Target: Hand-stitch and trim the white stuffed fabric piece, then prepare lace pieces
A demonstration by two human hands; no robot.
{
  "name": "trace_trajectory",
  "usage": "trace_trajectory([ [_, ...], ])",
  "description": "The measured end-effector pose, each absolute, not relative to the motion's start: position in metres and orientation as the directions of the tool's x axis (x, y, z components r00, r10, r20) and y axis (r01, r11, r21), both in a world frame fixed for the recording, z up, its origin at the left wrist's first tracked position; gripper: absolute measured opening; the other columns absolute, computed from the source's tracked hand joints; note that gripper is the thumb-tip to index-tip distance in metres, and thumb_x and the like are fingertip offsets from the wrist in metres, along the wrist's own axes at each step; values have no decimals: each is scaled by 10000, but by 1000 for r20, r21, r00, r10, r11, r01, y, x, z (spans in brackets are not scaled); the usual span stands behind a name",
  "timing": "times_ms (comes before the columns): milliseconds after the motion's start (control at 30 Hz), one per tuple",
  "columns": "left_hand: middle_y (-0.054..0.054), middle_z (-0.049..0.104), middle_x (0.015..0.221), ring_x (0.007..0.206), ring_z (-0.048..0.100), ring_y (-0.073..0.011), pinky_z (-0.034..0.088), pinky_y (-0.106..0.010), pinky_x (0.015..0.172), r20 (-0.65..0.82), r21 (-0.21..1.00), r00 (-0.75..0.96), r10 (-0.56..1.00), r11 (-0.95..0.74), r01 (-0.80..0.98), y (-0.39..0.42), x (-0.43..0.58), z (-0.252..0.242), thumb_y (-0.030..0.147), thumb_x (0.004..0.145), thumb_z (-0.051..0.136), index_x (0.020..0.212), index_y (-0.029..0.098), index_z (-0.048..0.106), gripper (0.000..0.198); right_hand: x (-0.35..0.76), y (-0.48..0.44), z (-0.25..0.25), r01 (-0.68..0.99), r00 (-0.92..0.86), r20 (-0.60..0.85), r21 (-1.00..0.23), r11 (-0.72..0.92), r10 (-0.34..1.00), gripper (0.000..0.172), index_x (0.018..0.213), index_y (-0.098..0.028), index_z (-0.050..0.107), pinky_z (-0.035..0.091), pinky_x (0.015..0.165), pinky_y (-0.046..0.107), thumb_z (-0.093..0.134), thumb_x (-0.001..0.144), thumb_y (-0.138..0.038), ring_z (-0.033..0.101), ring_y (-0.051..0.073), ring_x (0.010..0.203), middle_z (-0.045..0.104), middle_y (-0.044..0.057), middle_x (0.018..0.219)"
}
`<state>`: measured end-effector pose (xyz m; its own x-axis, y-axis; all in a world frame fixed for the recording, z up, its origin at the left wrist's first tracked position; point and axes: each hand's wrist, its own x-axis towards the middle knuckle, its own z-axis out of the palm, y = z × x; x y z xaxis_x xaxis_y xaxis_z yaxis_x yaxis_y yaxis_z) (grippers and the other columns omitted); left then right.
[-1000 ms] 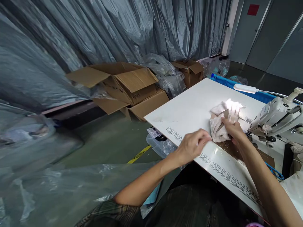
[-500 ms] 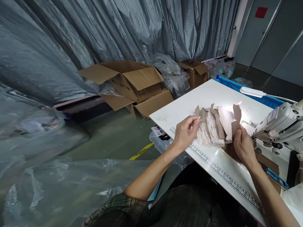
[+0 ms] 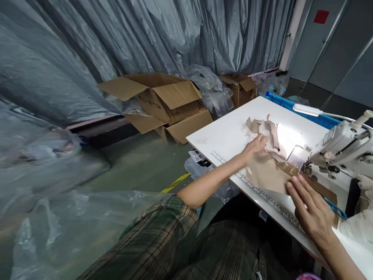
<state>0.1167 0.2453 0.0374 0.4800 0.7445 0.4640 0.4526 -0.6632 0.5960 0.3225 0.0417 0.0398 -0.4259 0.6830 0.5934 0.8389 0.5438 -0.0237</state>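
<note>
My left hand (image 3: 255, 147) is closed on a gathered bundle of beige fabric and pale lace strips (image 3: 272, 136), bunched on the white sewing table. A flat beige fabric piece (image 3: 269, 175), slightly smeared by motion, stretches from below that hand toward my right hand (image 3: 313, 212). Fingers straight and close together, my right hand lies with its fingertips at the edge of this piece. The sewing machine (image 3: 340, 144) stands just beyond, its needle area and metal plate (image 3: 297, 157) lit. Part of the bundle is hidden behind my left hand.
A printed ruler (image 3: 271, 202) runs along the table's near edge. Blue thread snips (image 3: 335, 208) lie beside my right hand, near brown board. A white lamp (image 3: 307, 110) reaches over the back edge. Open cardboard boxes (image 3: 171, 97) and plastic bags stand on the floor.
My left hand has moved right and grips the bundle, now crumpled and farther back. My right hand has come nearer, opened and flattened on the beige piece, which is now spread out.
</note>
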Motion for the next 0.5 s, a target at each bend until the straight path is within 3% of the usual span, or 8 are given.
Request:
trace_trajectory([
  [100,-44,622,874,732,596,-177,478,-285,652,315,665,493,811,-559,495,260,116,52,357,780,812,1019,162,573,390,334,37,21,768,-552,417,-83,635,722,509,1436,-252,552,491,1086,515,398,980,-84,563,268,1324,636,98,1371],
  [200,7,577,724,677,552,-148,441,-259,662,423,652,343,839,-545,527,261,109,57,342,903,660,900,171,588,185,339,26,10,780,-532,326,-171,602,782,514,1399,-245,588,452,1114,546,429,944,-65,551,255,1337,653,115,1347],
  [367,-42,639,847,801,581,-184,442,-305,778,513,455,452,729,-678,577,253,104,50,336,918,591,842,173,645,187,337,22,15,823,-438,301,-245,512,847,451,1337,-214,641,403,1139,583,476,930,-114,547,281,1342,666,143,1328],
  [500,-54,687,875,853,626,-212,444,-380,884,566,413,506,651,-755,510,235,111,58,334,933,564,887,198,692,193,339,21,25,859,-322,401,-257,443,857,412,1298,-185,656,442,1094,603,497,923,-129,536,323,1344,650,176,1340],
])
